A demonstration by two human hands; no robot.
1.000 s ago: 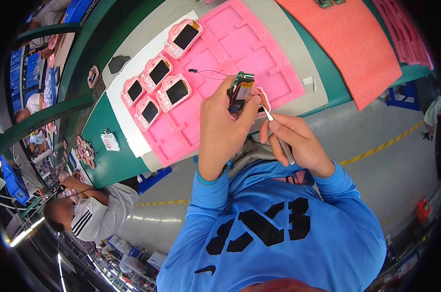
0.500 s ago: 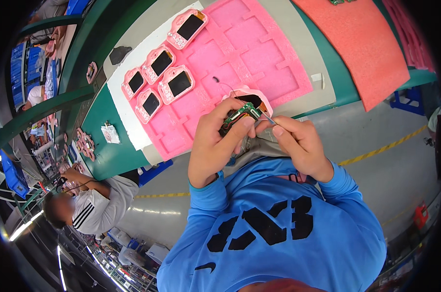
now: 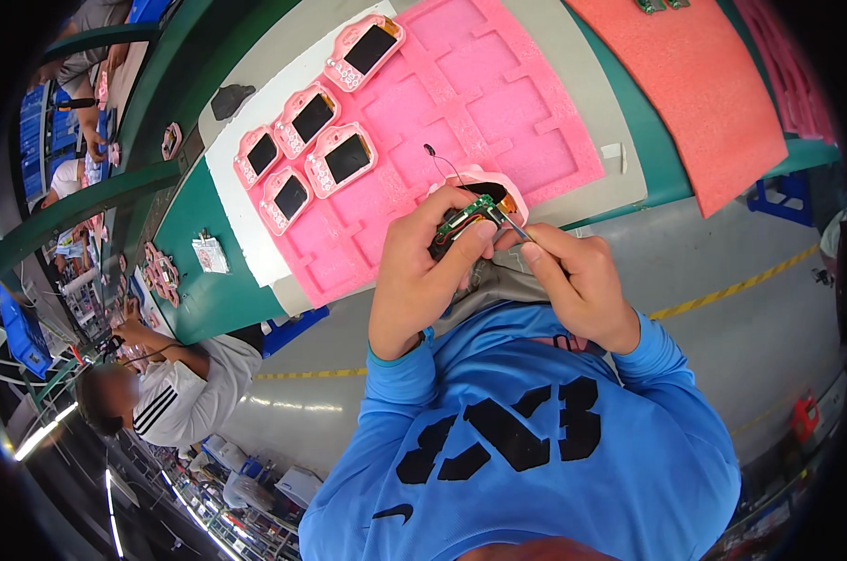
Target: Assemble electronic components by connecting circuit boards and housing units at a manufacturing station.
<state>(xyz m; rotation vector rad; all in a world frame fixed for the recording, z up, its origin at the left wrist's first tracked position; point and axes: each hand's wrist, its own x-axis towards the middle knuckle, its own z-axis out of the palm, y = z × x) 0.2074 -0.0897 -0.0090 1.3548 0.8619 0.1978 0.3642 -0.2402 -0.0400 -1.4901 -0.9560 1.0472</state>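
Observation:
My left hand (image 3: 419, 266) is closed around a green circuit board (image 3: 470, 213), its thumb on the near side. Behind the board, a pink device shell (image 3: 515, 187) with a dark screen sits over the foam's near edge, partly hidden by the fingers. A thin wire with a small black end (image 3: 430, 149) sticks up from there. In my right hand (image 3: 582, 280), thumb and forefinger pinch a slim metal tool (image 3: 515, 226). Its tip is at the right end of the board; whether it touches cannot be made out.
Several pink devices (image 3: 347, 159) with dark screens lie on the left of the pink foam tray (image 3: 423, 112). An orange-red foam sheet (image 3: 685, 93) covers the bench at right. A small clear bag (image 3: 210, 255) lies at left. A co-worker (image 3: 185, 393) in white works further left.
The wire's black end has shifted up and to the right. The board and both hands have moved only slightly; each hand keeps its hold.

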